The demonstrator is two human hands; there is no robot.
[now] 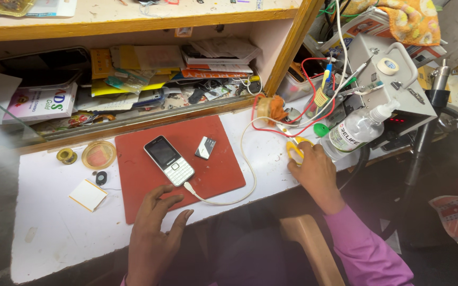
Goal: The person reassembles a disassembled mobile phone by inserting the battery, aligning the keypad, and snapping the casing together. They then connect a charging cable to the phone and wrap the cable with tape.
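Observation:
A black and white keypad phone (169,160) lies on a red mat (216,172) with a white cable (242,175) plugged into its lower end. A small black and silver battery (205,148) rests on the mat to its right. My left hand (155,233) lies flat with fingers apart on the mat's front edge, just below the phone, holding nothing. My right hand (315,172) is on the white bench to the right, fingers curled on a pair of yellow-handled scissors (296,148).
A clear pump bottle (357,130) and a grey metal power unit (393,79) with red and white wires stand at the right. A round lid (98,155), a solder reel (67,155) and a white pad (87,195) lie left. Cluttered wooden shelf behind.

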